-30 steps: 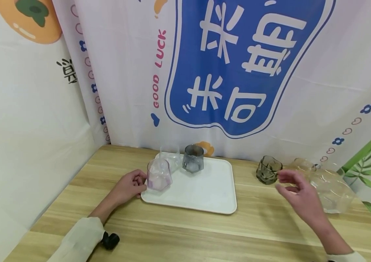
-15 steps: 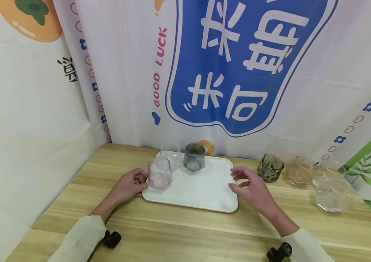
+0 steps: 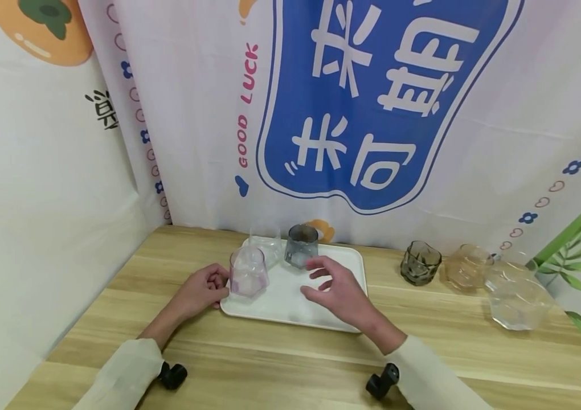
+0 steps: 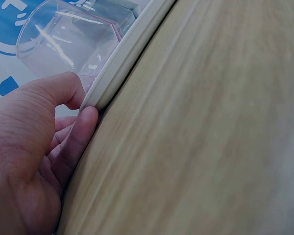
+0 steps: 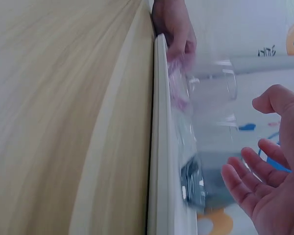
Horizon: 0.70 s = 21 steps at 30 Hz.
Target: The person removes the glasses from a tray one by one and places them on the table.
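A white tray (image 3: 290,304) lies on the wooden table. On its left part stand a pinkish clear glass (image 3: 248,273), a colourless glass (image 3: 266,250) behind it and a grey glass (image 3: 302,246) to the right. My left hand (image 3: 202,289) pinches the tray's left edge beside the pinkish glass; the left wrist view shows thumb and finger (image 4: 83,122) at the rim. Over the right part of the tray hovers my right hand (image 3: 336,293), holding nothing. Its fingers are spread in a loose curve, fingertips close to the grey glass in the head view.
Right of the tray, a dark olive glass (image 3: 420,263), an amber glass (image 3: 466,267) and clear glasses (image 3: 518,304) stand along the back of the table. A printed curtain (image 3: 208,142) hangs behind, and a white wall covering (image 3: 49,228) is on the left.
My right hand has moved left from beside the olive and amber glasses, past the tray's right edge, to over the tray. The left hand, tray and glasses have stayed in place.
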Tool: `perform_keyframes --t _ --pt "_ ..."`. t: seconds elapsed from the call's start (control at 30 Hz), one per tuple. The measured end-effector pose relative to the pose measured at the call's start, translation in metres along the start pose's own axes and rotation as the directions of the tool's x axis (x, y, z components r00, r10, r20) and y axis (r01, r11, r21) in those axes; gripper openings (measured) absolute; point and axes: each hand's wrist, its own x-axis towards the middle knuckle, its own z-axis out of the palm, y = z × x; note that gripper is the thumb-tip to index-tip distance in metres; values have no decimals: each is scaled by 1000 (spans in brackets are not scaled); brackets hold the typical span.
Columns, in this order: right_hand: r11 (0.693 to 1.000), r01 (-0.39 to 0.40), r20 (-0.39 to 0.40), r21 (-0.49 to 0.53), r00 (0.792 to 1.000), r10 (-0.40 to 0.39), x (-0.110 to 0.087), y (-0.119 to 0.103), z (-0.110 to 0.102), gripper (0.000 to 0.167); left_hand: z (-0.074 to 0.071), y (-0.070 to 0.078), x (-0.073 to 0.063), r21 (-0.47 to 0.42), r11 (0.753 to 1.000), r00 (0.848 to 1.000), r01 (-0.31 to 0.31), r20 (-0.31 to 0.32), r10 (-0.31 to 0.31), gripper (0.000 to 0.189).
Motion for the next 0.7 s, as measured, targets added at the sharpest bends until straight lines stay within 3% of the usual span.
perform_keyframes --t 0.47,0.7 --pt "999 -1 74 47 997 -3 30 -21 47 64 1 2 1 -6 1000 1000 6 -2 -7 30" --pt "1000 -16 100 24 995 14 40 -27 63 68 1 1 1 -3 1000 1000 10 -5 -10 31"
